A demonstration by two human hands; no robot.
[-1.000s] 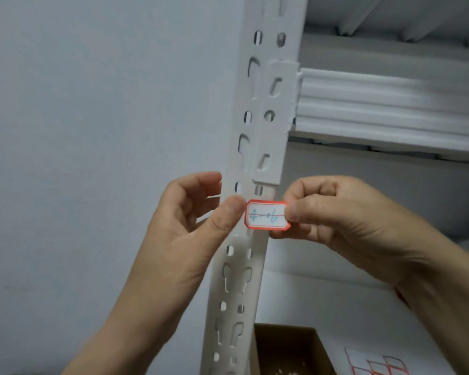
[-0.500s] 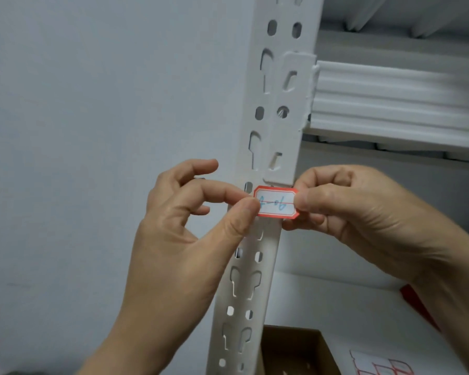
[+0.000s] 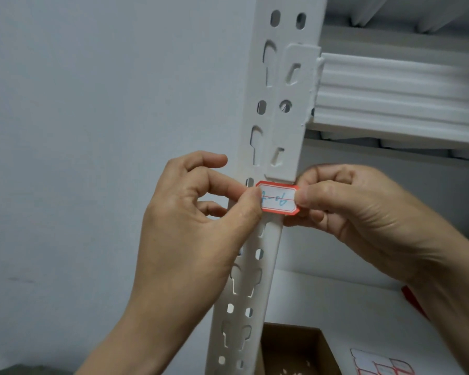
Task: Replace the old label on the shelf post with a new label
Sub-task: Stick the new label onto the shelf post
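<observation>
One red-bordered label (image 3: 278, 197) is held on the white shelf post (image 3: 287, 28), pinched at its left end by the left hand (image 3: 190, 220), at its right by the right hand (image 3: 349, 209).

White shelf (image 3: 336, 301) — on it a cardboard box (image 3: 290, 347) (open) and a label sheet (image 3: 382, 365).

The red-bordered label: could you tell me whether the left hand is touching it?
Touching. The head view shows the left hand pressing its thumb tip over the left end of the label, no gap.
</observation>
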